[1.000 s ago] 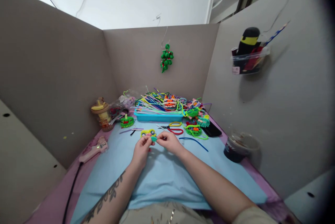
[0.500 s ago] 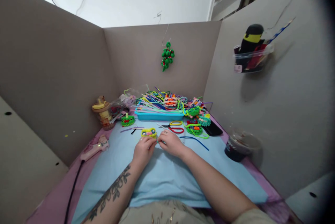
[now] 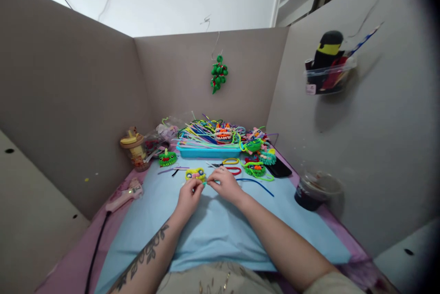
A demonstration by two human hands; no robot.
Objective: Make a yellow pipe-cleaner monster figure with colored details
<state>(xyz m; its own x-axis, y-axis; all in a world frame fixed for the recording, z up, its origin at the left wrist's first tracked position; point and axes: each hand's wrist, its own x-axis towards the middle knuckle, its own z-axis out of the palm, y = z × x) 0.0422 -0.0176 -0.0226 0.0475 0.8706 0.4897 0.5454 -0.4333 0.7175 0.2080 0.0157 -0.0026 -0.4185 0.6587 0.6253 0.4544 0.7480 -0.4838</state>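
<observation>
Directions are read with the hands at the clock's centre and twelve o'clock pointing away from the person. A small teal piece (image 3: pixel 204 184) is held above the light blue cloth (image 3: pixel 213 239), at the centre of the dial. It is pinched between the thumb and fingers of the left hand (image 3: pixel 189 196). The right hand (image 3: pixel 226 186) is closed in a pinch at the piece's three o'clock end; the shape of the piece is largely hidden by the fingers.

A yellow pipe-cleaner figure (image 3: pixel 196 173) with ringed eyes is positioned just beyond the left fingertips, at eleven o'clock; whether it is touched cannot be told. Scissors (image 3: pixel 223 164) with one red and one yellow handle are laid at one o'clock, partly covered by the right hand. A dark blue pipe cleaner (image 3: pixel 260 183) is laid at three o'clock. A bright blue tray (image 3: pixel 209 152), heaped with loose pipe cleaners, is set at twelve o'clock. A green pipe-cleaner figure (image 3: pixel 167 158) is placed at ten o'clock, and a pink hot glue gun (image 3: pixel 124 196) at nine.
</observation>
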